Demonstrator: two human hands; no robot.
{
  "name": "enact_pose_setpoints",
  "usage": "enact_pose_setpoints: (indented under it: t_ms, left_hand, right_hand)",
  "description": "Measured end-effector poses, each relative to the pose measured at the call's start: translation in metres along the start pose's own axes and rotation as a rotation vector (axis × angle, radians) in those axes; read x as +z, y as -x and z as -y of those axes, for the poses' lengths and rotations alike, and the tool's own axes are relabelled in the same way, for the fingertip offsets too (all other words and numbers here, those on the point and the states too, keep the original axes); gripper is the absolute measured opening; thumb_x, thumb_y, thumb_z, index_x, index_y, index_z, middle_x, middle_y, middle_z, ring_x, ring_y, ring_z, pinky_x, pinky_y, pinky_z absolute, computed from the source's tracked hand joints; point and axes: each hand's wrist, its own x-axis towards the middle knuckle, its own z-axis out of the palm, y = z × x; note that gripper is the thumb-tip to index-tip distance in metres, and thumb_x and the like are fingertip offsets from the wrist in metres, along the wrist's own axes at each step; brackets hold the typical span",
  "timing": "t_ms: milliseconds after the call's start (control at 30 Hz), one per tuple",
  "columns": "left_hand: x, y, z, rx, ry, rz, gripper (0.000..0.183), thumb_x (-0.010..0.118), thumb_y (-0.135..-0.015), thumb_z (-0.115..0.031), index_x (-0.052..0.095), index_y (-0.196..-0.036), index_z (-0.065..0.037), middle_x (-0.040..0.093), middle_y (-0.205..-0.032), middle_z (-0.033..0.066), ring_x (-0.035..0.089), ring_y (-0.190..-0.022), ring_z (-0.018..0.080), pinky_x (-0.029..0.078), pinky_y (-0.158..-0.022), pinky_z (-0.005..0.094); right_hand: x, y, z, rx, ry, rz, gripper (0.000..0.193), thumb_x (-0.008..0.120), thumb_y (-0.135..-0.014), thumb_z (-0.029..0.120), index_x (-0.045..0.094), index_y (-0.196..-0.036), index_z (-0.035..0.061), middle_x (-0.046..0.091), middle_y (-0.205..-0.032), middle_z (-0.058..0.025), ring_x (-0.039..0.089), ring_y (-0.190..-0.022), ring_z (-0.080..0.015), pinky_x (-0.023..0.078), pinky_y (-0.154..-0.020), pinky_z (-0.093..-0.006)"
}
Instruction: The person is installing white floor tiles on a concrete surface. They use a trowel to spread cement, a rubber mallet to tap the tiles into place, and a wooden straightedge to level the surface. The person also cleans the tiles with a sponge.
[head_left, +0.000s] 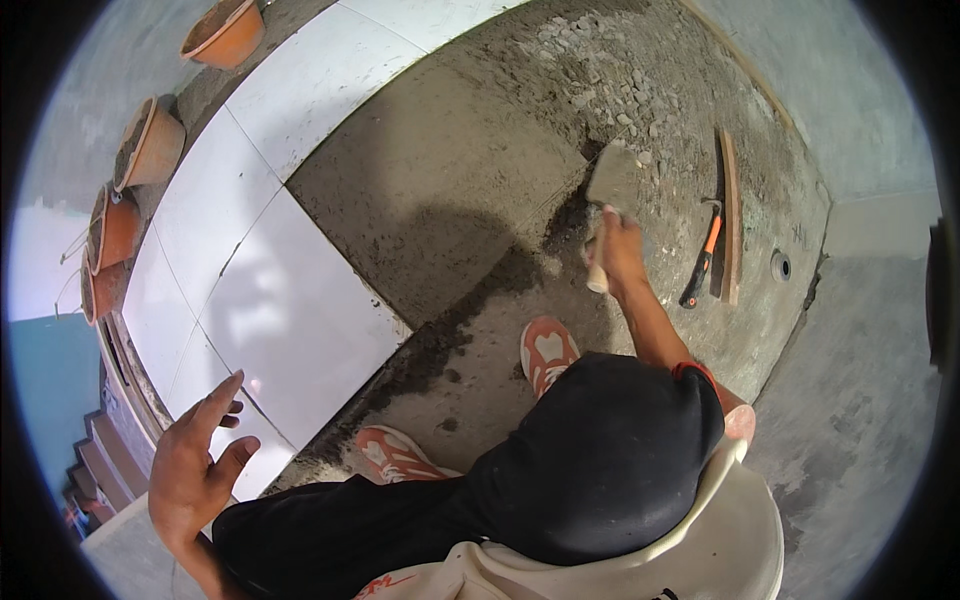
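My right hand point(622, 248) is closed round the handle of a trowel point(614, 180). The trowel's grey blade sits at the right edge of a smooth bed of wet mortar point(450, 175), beside a dark strip of loose mortar. My left hand point(195, 465) hangs in the air at the lower left with nothing in it, fingers stretched out and thumb apart. It is nearest to the white floor tiles point(300, 320), which border the mortar bed on its left and far sides. Whether the trowel blade touches the mortar, I cannot tell.
A hammer point(703, 255) with an orange and black handle lies right of the trowel, beside a wooden strip point(730, 220). Rubble point(625, 85) lies at the far right. Orange buckets point(150, 145) line the left wall. A round pipe opening point(780, 265) and brown steps point(110, 460) also show.
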Motion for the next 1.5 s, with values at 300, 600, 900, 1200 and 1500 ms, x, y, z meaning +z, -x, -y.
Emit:
enact_pose_setpoints:
  t_ms: [300,600,900,1200,1500]
  left_hand:
    - [0.000,0.001,-0.005,0.009,-0.004,-0.037,0.074,0.084,-0.086,-0.013,0.055,-0.154,-0.011,0.074,-0.123,0.0222,0.075,-0.102,0.0350,0.057,-0.088,0.0447]
    - [0.000,0.002,-0.002,0.003,-0.001,-0.040,0.072,0.084,-0.087,-0.014,0.055,-0.153,-0.009,0.074,-0.122,0.0236,0.075,-0.101,0.0361,0.057,-0.089,0.0445]
    - [-0.002,0.006,0.001,-0.024,0.033,-0.016,0.073,0.085,-0.086,-0.016,0.055,-0.153,-0.008,0.074,-0.122,0.0230,0.075,-0.104,0.0356,0.058,-0.091,0.0443]
    - [-0.001,0.006,-0.001,-0.040,0.029,-0.037,0.072,0.084,-0.086,-0.018,0.056,-0.152,-0.008,0.075,-0.122,0.0225,0.074,-0.103,0.0353,0.057,-0.091,0.0459]
    - [-0.008,0.006,-0.006,-0.051,0.021,-0.010,0.076,0.079,-0.091,-0.039,0.056,-0.153,-0.003,0.073,-0.125,0.0264,0.075,-0.107,0.0375,0.057,-0.094,0.0483]
  right_hand:
    - [-0.014,-0.008,0.008,-0.022,0.288,0.173,0.037,0.058,-0.109,0.036,0.057,-0.113,-0.0010,0.060,-0.079,-0.0077,0.061,-0.052,-0.0174,0.049,-0.044,-0.0347]
    - [0.055,-0.035,0.058,-0.094,0.431,0.397,0.042,0.057,-0.109,0.036,0.059,-0.111,-0.0052,0.061,-0.080,-0.0084,0.061,-0.052,-0.0192,0.052,-0.047,-0.0375]
    - [0.008,-0.090,0.069,-0.819,1.452,-0.059,0.030,0.058,-0.104,0.019,0.061,-0.122,-0.0047,0.070,-0.111,-0.0229,0.074,-0.104,-0.0389,0.062,-0.079,-0.0484]
    - [-0.005,-0.088,0.111,-0.973,1.830,0.168,0.019,0.058,-0.095,0.004,0.074,-0.105,-0.0006,0.074,-0.114,-0.0203,0.076,-0.098,-0.0397,0.063,-0.083,-0.0495]
    - [-0.001,-0.032,0.085,-0.629,1.808,0.214,0.018,0.065,-0.090,0.006,0.080,-0.098,0.0004,0.077,-0.109,-0.0251,0.078,-0.100,-0.0395,0.064,-0.086,-0.0477]
